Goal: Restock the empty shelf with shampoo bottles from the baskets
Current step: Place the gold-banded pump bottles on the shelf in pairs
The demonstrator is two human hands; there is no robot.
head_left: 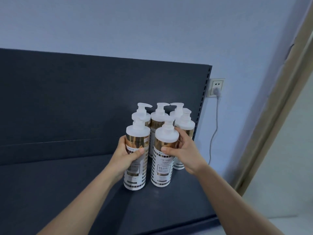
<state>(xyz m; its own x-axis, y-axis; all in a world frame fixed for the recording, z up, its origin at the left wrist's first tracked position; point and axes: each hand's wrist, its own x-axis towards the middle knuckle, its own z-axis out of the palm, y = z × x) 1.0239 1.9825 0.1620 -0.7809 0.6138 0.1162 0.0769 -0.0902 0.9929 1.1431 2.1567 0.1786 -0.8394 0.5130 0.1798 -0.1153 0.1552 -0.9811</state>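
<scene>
The left hand [126, 158] is curled round the upper body of the left bottle [135, 177], thumb on the near face and fingers behind; the right hand [186, 153] grips the right bottle [161, 170] from its right side, thumb on the gold band. Both bottles have the long axis upright, the left one a little tilted; they are side by side, close but apart, at the near edge of the group on the shelf [67, 184]. Their bases seem to be on the shelf or just over it, I cannot tell which. Each bottle lies just inward of its own hand, so each hand is the nearer one for its bottle; I judge the coming move is to push them far, toward the four back bottles [159, 119] clustered just behind, and then let go. The bottles are smooth round cylinders of white plastic, with a shiny gold band, printed small squares and a white pump on top; the shelf is dark and matt, with a flat back panel [84, 99]; a socket [217, 87] is on the wall at the right.
</scene>
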